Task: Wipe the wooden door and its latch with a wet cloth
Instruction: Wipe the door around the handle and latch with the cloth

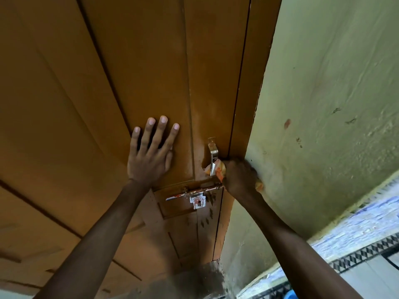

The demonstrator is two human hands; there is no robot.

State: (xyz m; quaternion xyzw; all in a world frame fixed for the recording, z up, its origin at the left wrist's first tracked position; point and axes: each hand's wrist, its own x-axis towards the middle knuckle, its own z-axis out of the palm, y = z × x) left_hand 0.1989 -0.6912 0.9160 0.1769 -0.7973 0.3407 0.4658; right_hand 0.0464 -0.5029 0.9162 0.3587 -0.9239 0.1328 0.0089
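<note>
A brown panelled wooden door fills the left and middle of the head view. My left hand lies flat on it with fingers spread. My right hand is closed on a crumpled orange and white cloth and presses it against the lower end of a metal handle near the door's right edge. Just below sits a metal sliding bolt latch with paint spots on its plate. Part of the cloth pokes out under my right palm.
The brown door frame runs along the right of the door. A rough pale green wall with small stains stands to the right. Patterned floor tiles show at the lower right, and a grey threshold lies at the door's foot.
</note>
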